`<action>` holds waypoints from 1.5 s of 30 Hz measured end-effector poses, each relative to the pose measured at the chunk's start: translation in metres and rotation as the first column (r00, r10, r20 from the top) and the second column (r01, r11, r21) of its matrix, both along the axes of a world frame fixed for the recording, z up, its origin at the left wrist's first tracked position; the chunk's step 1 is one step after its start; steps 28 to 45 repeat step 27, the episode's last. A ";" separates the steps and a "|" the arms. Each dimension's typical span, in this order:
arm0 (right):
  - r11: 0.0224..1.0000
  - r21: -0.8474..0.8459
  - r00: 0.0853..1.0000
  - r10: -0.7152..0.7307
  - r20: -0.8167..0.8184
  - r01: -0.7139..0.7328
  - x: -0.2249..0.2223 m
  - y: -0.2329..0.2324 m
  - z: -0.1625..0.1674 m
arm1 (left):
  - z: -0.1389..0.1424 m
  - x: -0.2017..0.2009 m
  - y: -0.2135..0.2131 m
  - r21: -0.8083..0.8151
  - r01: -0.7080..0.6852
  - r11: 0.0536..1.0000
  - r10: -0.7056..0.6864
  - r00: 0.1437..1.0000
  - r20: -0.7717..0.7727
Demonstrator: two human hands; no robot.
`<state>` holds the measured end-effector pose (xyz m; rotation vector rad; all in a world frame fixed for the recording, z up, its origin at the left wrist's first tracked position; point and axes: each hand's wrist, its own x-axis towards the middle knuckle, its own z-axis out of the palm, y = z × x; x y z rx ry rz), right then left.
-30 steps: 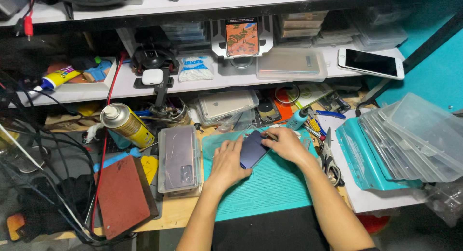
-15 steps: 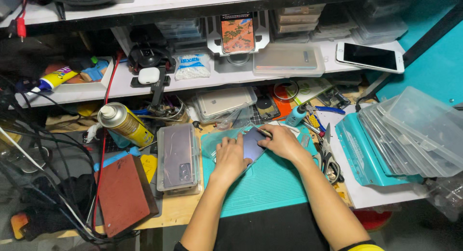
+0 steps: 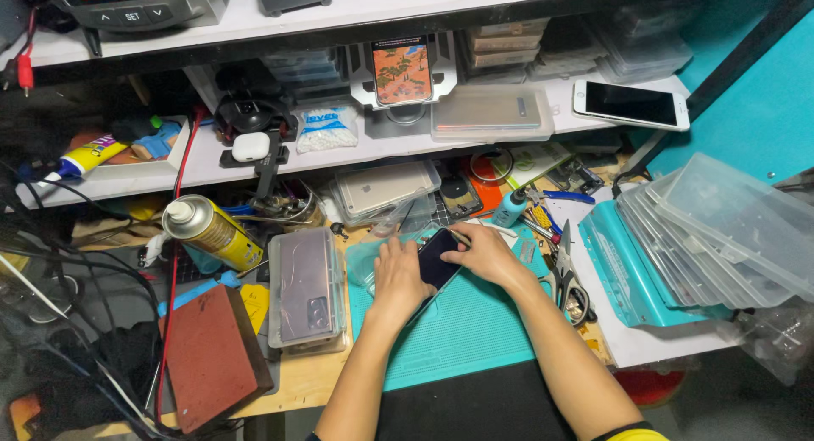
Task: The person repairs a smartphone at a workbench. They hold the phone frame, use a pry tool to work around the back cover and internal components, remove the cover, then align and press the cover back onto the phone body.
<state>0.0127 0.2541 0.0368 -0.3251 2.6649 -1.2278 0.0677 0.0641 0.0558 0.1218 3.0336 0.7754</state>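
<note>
Left hand (image 3: pixel 398 276) lies flat and right hand (image 3: pixel 479 253) curls, both holding a dark phone (image 3: pixel 437 261); yellow spray can (image 3: pixel 212 231) lies left of them.

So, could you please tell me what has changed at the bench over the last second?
Very little. Both hands stay on the dark rectangular phone lying on the teal cutting mat: the left hand presses on its left side, and the right hand has settled along its upper right edge. Nothing was picked up or let go. The yellow spray can and the clear plastic box have not moved.
</note>
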 end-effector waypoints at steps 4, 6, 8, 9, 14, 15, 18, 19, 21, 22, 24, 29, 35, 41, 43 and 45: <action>0.990 -0.140 0.993 0.017 -0.120 -0.034 -0.005 0.005 -0.010 | 0.008 0.007 -0.004 0.110 0.031 0.993 -0.039 0.997 0.070; 0.987 -0.161 0.998 0.010 -0.059 -0.019 -0.007 0.010 -0.015 | 0.012 0.010 -0.009 0.187 0.055 0.981 -0.071 0.994 0.082; 0.974 -0.227 1.000 0.011 0.001 -0.011 -0.009 0.012 -0.020 | 0.018 0.014 -0.015 0.254 0.075 0.964 -0.094 0.994 0.062; 0.960 -0.281 0.999 0.017 0.030 -0.008 -0.009 0.013 -0.021 | 0.021 0.016 -0.018 0.289 0.061 0.955 -0.089 0.992 0.085; 0.942 -0.337 0.997 0.017 0.079 0.011 -0.011 0.012 -0.026 | 0.031 0.025 -0.023 0.347 0.006 0.938 -0.045 0.994 0.103; 0.933 -0.359 0.996 0.022 0.086 0.010 -0.011 0.011 -0.026 | 0.032 0.027 -0.023 0.347 0.016 0.938 -0.042 0.997 0.068; 0.930 -0.367 0.996 0.033 0.080 -0.002 -0.013 0.010 -0.025 | 0.032 0.027 -0.023 0.354 0.031 0.935 -0.029 1.000 -0.012; 0.933 -0.360 0.997 0.035 0.074 -0.006 -0.013 0.011 -0.025 | 0.031 0.025 -0.023 0.362 0.026 0.932 -0.020 1.000 -0.019; 0.937 -0.348 0.997 0.025 0.070 0.001 -0.012 0.011 -0.025 | 0.027 0.023 -0.024 0.366 0.012 0.931 -0.008 1.000 -0.014; 0.940 -0.342 0.997 0.019 0.069 0.005 -0.012 0.012 -0.025 | 0.023 0.021 -0.025 0.361 0.003 0.932 -0.002 1.000 -0.003; 0.937 -0.349 0.997 0.021 0.069 0.005 -0.012 0.011 -0.024 | 0.014 0.017 -0.027 0.358 -0.017 0.934 0.007 1.000 0.030; 0.907 -0.422 0.992 0.046 0.115 0.007 -0.008 0.013 -0.027 | -0.004 0.046 -0.068 0.372 -0.059 0.926 0.026 0.995 0.093; 0.907 -0.422 0.992 0.046 0.115 0.007 -0.008 0.013 -0.027 | -0.004 0.046 -0.068 0.372 -0.059 0.926 0.026 0.995 0.093; 0.907 -0.422 0.992 0.046 0.115 0.007 -0.008 0.013 -0.027 | -0.004 0.046 -0.068 0.372 -0.059 0.926 0.026 0.995 0.093; 0.907 -0.422 0.992 0.046 0.115 0.007 -0.008 0.013 -0.027 | -0.004 0.046 -0.068 0.372 -0.059 0.926 0.026 0.995 0.093; 0.907 -0.422 0.992 0.046 0.115 0.007 -0.008 0.013 -0.027 | -0.004 0.046 -0.068 0.372 -0.059 0.926 0.026 0.995 0.093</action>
